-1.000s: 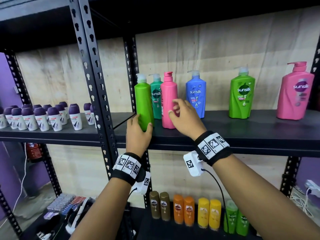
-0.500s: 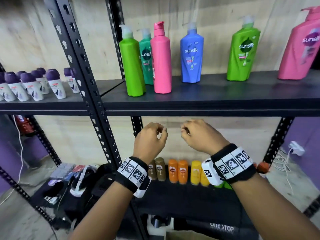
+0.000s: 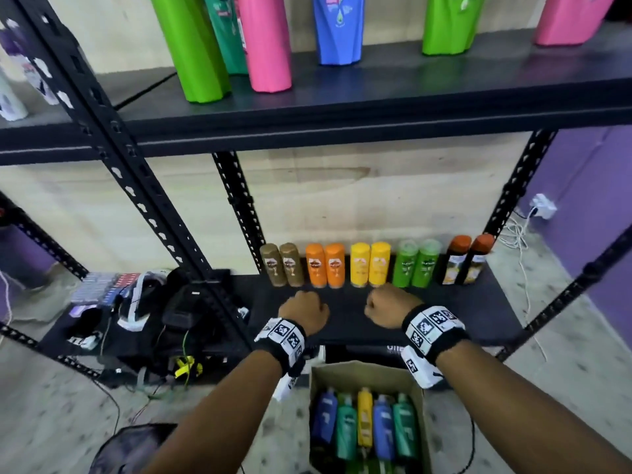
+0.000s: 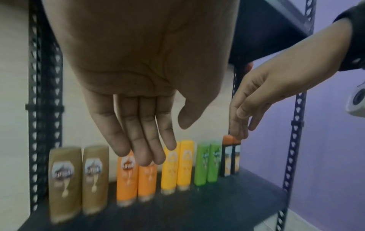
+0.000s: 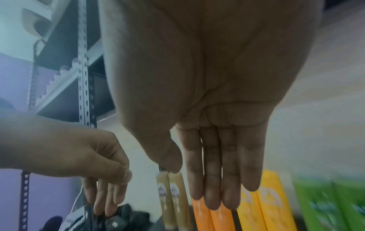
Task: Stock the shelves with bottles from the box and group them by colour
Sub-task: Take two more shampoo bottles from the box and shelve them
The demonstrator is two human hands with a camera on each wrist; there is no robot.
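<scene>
Bare and holding nothing, the left hand (image 3: 305, 314) and right hand (image 3: 388, 307) hang with fingers relaxed and straight (plain in both wrist views) before the lower shelf (image 3: 359, 333). Below them the cardboard box (image 3: 419, 422) holds blue, green and yellow bottles (image 3: 364, 415). One colour should probably be lifted per reach and stood upright beside its match.

We find blue, green and yellow bottles (image 3: 363, 424) lying in the open cardboard box (image 3: 420, 429) on the floor; pump bottles (image 3: 270, 39) stand upright on the upper shelf (image 3: 376, 107).
</scene>
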